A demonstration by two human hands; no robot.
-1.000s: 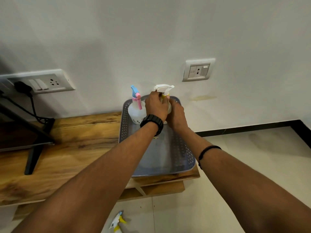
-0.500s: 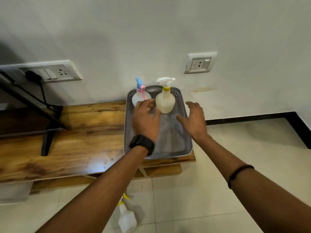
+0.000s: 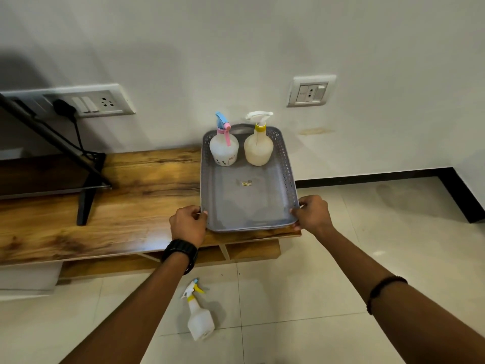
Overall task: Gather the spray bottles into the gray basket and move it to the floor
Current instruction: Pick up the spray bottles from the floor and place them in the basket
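The gray basket (image 3: 287,179) rests on the right end of the wooden table (image 3: 126,206). Two spray bottles stand upright at its far end: one with a pink and blue nozzle (image 3: 223,147) on the left, one with a white nozzle and yellow collar (image 3: 258,147) on the right. My left hand (image 3: 188,224) grips the basket's near left corner. My right hand (image 3: 311,214) grips the near right corner. A third spray bottle (image 3: 199,313) with a white and yellow nozzle lies on the tiled floor below.
A black stand leg (image 3: 88,195) and a cable sit on the table's left part. Sockets are on the wall (image 3: 309,91). A small scrap (image 3: 246,183) lies in the basket. Pale floor tiles (image 3: 367,245) stretch to the right of the table.
Both hands let go of the yellow-collared bottle at the basket's far end, drew back toward me and closed on the basket's near corners. The view rose and widened.
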